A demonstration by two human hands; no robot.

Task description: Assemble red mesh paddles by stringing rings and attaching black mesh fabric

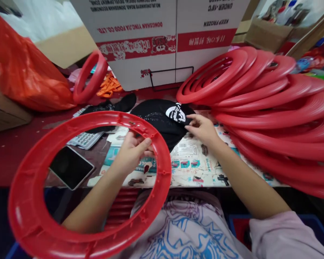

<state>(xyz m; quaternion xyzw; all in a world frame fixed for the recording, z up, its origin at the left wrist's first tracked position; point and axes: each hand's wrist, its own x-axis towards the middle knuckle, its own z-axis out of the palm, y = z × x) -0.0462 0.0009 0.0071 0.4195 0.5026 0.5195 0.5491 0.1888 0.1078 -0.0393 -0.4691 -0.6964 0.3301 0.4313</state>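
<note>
While the left grip (135,147) pinches a red plastic ring (27,180) at lower left of frame, seemingly to hold it raised, the right grip (203,130) nips white-printed black cloth (156,113) mid-frame, perhaps steadying it

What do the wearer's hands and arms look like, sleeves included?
Left hand and right hand: five-fingered, ungloved, no jewellery visible. Left forearm and right forearm: bare, no watch or cables visible. Right sleeve: loose, short, pale pinkish-lilac, no print visible. Left sleeve isn't visible.
</note>
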